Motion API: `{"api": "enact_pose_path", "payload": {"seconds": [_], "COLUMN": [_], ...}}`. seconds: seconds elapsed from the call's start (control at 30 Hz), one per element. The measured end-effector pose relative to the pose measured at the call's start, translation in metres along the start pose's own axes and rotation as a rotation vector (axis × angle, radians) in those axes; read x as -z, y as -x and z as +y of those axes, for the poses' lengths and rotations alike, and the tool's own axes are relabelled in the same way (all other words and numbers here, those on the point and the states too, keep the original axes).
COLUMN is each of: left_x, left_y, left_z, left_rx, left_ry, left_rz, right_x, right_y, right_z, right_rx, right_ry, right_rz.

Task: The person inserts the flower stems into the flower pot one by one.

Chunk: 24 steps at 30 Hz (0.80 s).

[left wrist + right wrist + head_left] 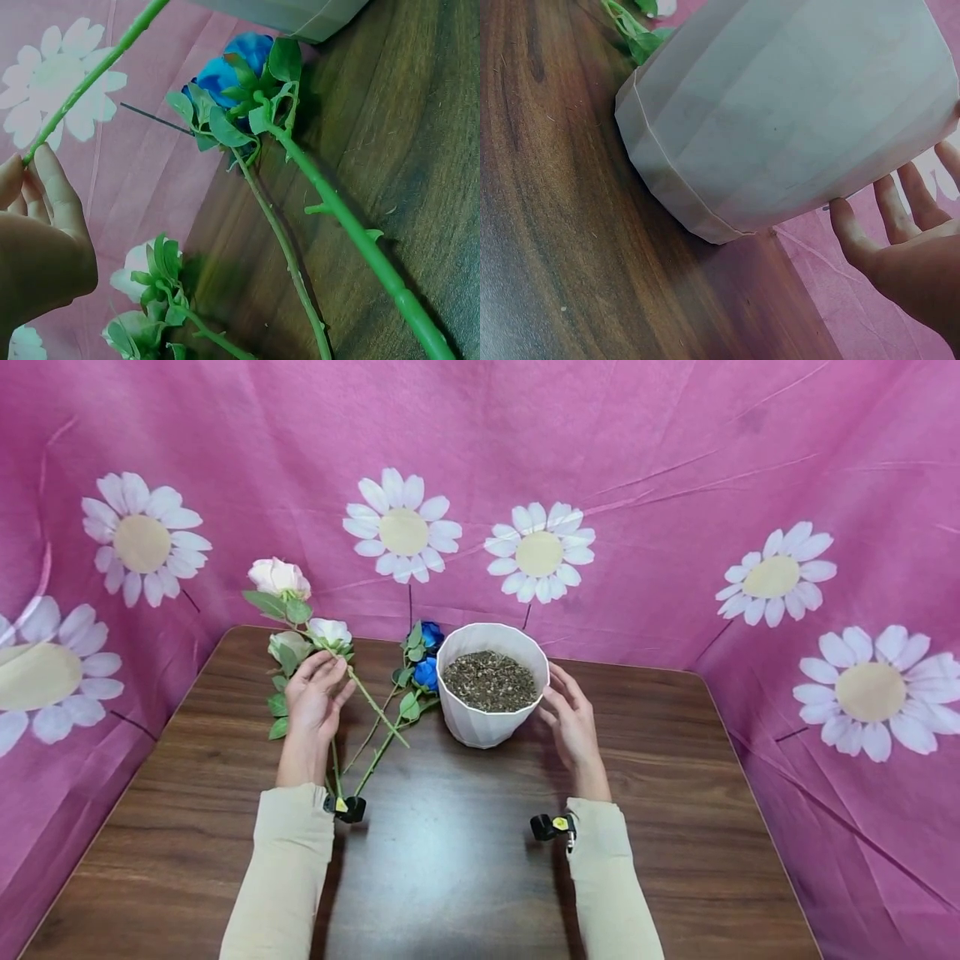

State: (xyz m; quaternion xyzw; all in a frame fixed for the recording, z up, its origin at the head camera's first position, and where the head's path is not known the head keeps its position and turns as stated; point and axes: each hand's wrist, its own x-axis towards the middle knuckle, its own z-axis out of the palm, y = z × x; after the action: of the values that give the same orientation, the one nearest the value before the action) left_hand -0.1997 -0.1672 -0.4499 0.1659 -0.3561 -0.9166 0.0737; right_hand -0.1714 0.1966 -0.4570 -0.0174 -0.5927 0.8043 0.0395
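Observation:
My left hand (315, 693) pinches the green stem of a rose between thumb and fingertips, left of the pot. The stem (94, 75) slants across the left wrist view; in the head view its upper part runs toward a pale pink rose (279, 578). My right hand (573, 722) rests its fingertips against the outer right side of a white faceted pot (480, 727), with fingers (892, 206) extended rather than wrapped round it. Dark soil (491, 681) fills the pot to somewhat below its rim.
Two blue roses (425, 674) lie on the table left of the pot, stems toward me. White roses (290, 649) with green leaves lie behind and beside my left hand. The brown wooden table (435, 877) meets a pink curtain (637, 460) printed with daisies.

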Motion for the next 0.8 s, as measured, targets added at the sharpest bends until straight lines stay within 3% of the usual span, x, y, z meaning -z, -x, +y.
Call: {"api": "enact_pose_path", "payload": {"seconds": [0.33, 0.8], "left_x": [-0.012, -0.034], "left_y": [0.005, 0.009], "left_z": [0.000, 0.007], "left_rx": [-0.041, -0.100], "left_ry": [0.034, 0.080], "left_rz": [-0.101, -0.154], "right_x": [0.000, 0.000], "right_y": [-0.001, -0.001], "right_z": [0.002, 0.002], "right_rx": [-0.025, -0.026], "right_ry": [-0.020, -0.034], "right_rz": [0.013, 0.016]}}
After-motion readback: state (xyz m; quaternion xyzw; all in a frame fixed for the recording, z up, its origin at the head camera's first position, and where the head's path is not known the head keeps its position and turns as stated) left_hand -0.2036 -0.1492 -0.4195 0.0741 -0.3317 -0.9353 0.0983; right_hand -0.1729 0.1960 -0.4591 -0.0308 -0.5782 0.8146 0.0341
